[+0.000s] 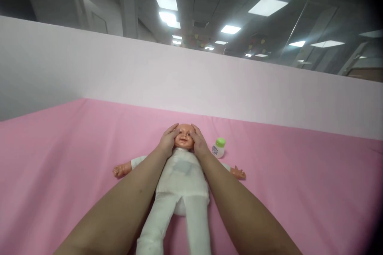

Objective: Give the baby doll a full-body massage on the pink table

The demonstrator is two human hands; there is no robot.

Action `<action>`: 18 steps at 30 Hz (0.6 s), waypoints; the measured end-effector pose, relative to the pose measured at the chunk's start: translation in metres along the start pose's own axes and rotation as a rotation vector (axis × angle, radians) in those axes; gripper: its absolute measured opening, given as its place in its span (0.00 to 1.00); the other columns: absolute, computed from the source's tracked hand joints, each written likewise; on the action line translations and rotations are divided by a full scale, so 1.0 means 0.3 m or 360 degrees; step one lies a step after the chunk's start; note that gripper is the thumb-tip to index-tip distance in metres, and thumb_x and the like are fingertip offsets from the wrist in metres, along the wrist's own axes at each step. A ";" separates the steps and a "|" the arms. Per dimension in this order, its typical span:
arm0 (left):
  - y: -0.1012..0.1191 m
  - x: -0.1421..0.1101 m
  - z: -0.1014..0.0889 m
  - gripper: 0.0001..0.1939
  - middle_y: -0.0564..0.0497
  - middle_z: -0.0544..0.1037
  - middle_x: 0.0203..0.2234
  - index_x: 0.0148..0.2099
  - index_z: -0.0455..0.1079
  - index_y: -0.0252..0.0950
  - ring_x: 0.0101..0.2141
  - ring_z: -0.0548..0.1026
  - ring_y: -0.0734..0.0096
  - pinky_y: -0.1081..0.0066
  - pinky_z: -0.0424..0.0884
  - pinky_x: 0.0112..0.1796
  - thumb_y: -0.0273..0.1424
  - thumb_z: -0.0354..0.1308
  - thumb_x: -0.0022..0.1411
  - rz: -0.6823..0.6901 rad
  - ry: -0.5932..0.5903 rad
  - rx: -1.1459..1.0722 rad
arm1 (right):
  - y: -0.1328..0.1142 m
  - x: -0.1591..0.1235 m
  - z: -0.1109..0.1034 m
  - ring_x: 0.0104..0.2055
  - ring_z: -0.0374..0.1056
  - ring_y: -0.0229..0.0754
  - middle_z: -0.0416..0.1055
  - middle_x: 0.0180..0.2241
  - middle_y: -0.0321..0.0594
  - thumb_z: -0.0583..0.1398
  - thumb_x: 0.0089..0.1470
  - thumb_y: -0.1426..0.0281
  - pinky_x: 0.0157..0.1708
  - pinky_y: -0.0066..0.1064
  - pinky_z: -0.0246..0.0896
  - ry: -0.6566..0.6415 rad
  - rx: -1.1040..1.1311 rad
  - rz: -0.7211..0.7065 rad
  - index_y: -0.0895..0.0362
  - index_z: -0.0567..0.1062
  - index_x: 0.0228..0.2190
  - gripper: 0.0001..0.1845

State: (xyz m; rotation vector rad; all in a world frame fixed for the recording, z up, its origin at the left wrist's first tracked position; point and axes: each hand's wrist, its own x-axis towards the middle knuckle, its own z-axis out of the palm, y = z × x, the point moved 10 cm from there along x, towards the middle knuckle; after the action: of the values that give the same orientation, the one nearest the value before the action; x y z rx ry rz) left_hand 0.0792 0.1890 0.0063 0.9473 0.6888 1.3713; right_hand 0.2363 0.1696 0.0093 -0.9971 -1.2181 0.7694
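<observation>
A baby doll (181, 175) in a white suit lies on its back on the pink sheet (60, 159), arms spread, head away from me. My left hand (168, 140) rests on the left side of the doll's head, fingers stretched across its forehead. My right hand (198, 142) lies on the right side of the head the same way. Both hands cup the face and grip nothing. A small white jar with a green lid (219, 148) stands just right of the doll's head.
A pale pink partition wall (209, 83) rises behind the sheet. Above it show a ceiling with lit panels (267, 6) and a doorway (95, 14) at the back left.
</observation>
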 end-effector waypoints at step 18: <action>-0.006 -0.010 0.057 0.33 0.45 0.79 0.41 0.57 0.69 0.36 0.40 0.79 0.59 0.59 0.75 0.45 0.36 0.72 0.49 0.0000 -0.0095 0.0179 | -0.021 -0.013 0.005 0.49 0.74 0.50 0.74 0.49 0.40 0.72 0.44 0.55 0.51 0.43 0.72 0.0019 0.0278 0.0149 0.51 0.69 0.53 0.36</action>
State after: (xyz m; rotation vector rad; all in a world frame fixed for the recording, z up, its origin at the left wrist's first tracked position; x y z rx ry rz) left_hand 0.0946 0.1834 0.0125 1.0729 0.7267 1.3099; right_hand 0.2339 0.1639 0.0138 -0.9182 -1.0799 0.9257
